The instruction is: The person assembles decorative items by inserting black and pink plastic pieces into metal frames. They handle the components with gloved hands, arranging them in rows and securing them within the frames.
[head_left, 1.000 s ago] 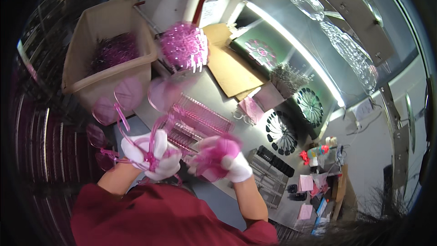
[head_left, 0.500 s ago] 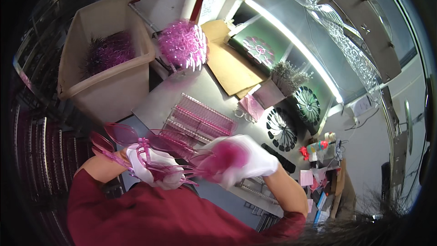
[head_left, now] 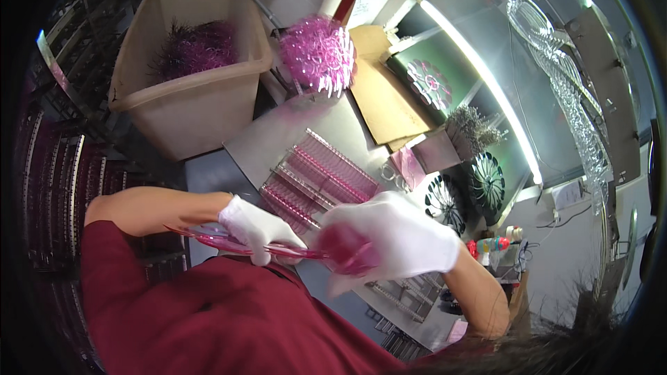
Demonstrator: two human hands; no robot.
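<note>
My left hand, in a white glove, closes around a flat cluster of translucent pink petal-shaped plastic pieces, which it holds edge-on close to my chest. My right hand, also gloved in white and smeared by motion, is closed on a pink translucent plastic piece beside the left hand. Exactly how its fingers grip is hidden. Just beyond both hands lies a slotted rack with rows of thin pink pieces, on the metal table. The right hand partly covers its near right corner.
A large beige bin holding tangled pink plastic stands far left. Beside it sits a heap of pink plastic sprues. Cardboard, black wheel-shaped discs and a tube lamp are to the right. Loaded racks stand at left.
The pink cluster has turned from spread-out to edge-on in my left hand, and my left forearm has swung outward. My right hand stays closed on pink plastic. The view has shifted.
</note>
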